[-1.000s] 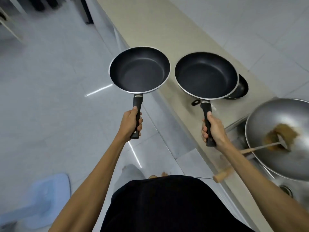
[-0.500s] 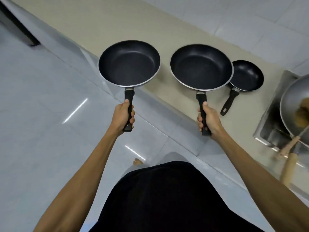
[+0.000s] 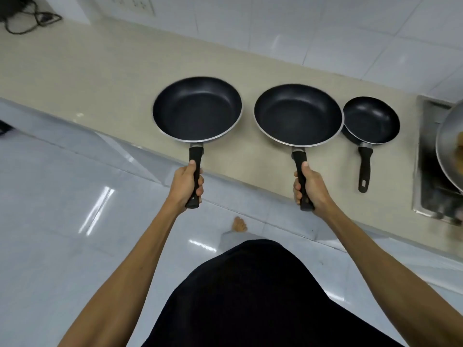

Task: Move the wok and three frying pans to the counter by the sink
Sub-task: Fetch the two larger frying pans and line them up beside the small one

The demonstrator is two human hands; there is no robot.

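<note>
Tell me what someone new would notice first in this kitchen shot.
Two large black frying pans held over the beige counter, one in the left hand, one in the right hand. A smaller black pan sits on the counter to their right, beside the sink.

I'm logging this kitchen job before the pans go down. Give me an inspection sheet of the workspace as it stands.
Surface: beige counter, bare where the pans hover.
Job's things: left pan and right pan held over the counter by their handles; small pan lying on the counter beside the sink, partly under the right pan's rim; wok over the sink, cut off by the frame.
Clutter: nothing seen.
Grippers: left hand and right hand each closed round a handle.
Cables: black cable coiled at the counter's far left.
Surroundings: white tiled wall, wall socket, glossy tiled floor.
</note>
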